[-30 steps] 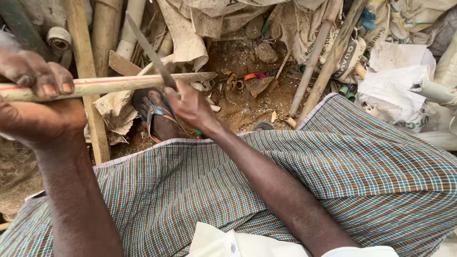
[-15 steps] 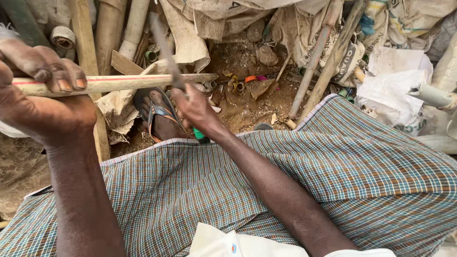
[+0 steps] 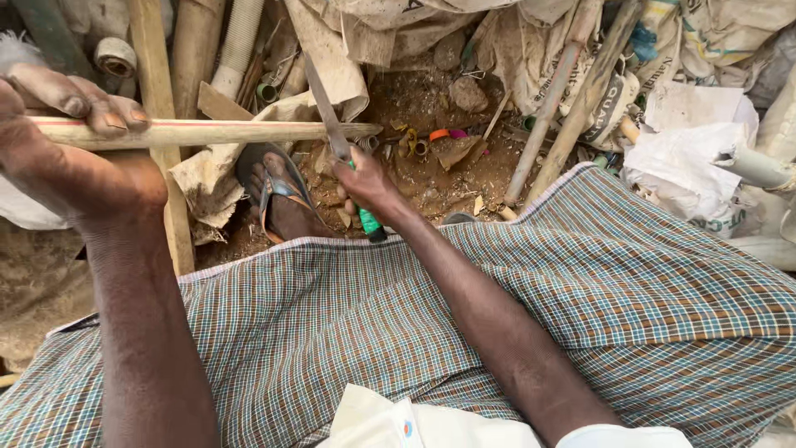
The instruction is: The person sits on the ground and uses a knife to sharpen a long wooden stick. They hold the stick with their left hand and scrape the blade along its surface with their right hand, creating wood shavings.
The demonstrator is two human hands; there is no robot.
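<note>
- A long pale wooden stick (image 3: 224,133) lies nearly level across the upper left of the frame, running from the left edge to a tapered tip just left of centre.
- The left hand (image 3: 70,153) sits at the upper left and grips the stick's thick end: its fingers (image 3: 99,108) curl over the top of the stick, with the palm and thumb side below it, so the stick passes between them.
- A knife (image 3: 332,124) with a narrow grey blade crosses the stick near its tip, the blade slanting up toward the top of the frame and touching, or just over, the wood.
- The right hand (image 3: 365,178), just left of centre, is closed around the knife's handle; the green handle end (image 3: 371,224) sticks out below the fist.
- The right hand lies just below the stick's tip, well apart from the left hand.
- Just below the stick, between the 2 hands, a foot in a sandal (image 3: 282,199) rests on the dirt.
- A checked cloth (image 3: 580,282) over the person's lap fills the lower half of the frame, with both forearms lying above it.
- A wooden post (image 3: 157,91) stands behind the stick at the upper left, beside pale pipes (image 3: 240,41).
- Along the top and right lie torn sacks (image 3: 705,158), slanting poles (image 3: 555,99) and brown soil (image 3: 448,166) strewn with scraps.
</note>
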